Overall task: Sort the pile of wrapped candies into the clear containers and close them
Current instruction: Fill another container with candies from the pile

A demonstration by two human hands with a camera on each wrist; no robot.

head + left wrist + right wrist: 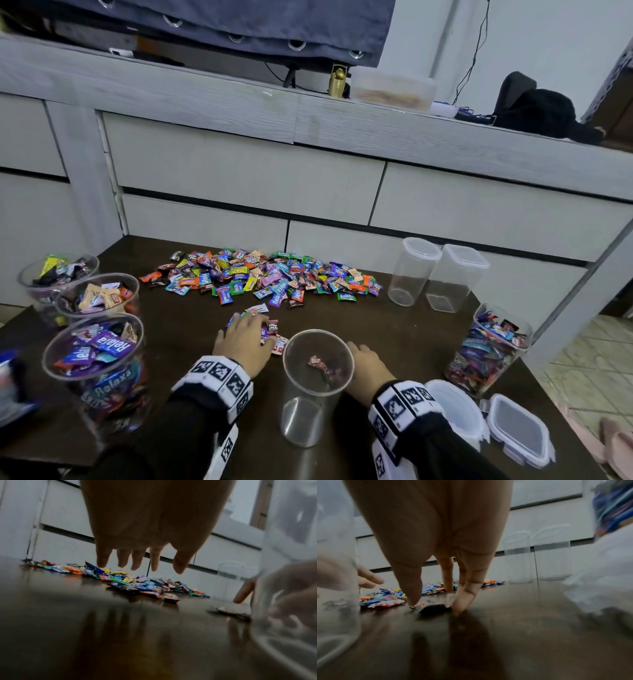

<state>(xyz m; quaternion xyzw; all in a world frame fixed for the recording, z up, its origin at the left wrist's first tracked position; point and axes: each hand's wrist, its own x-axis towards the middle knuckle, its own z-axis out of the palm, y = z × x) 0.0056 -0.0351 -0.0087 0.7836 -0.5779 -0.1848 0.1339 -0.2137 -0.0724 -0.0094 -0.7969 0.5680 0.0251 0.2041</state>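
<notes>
Clear container (317, 383) hides right hand (368, 366) grip pinching dark candy (435, 609); left hand (245, 342) spread.

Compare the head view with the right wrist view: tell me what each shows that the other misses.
Only the head view shows the three filled containers on the left, the loose lids, and candies inside the near container.

Only the right wrist view shows the right hand pinching a dark candy against the table.

Both show the candy pile, the two empty lidded containers and the left hand.
</notes>
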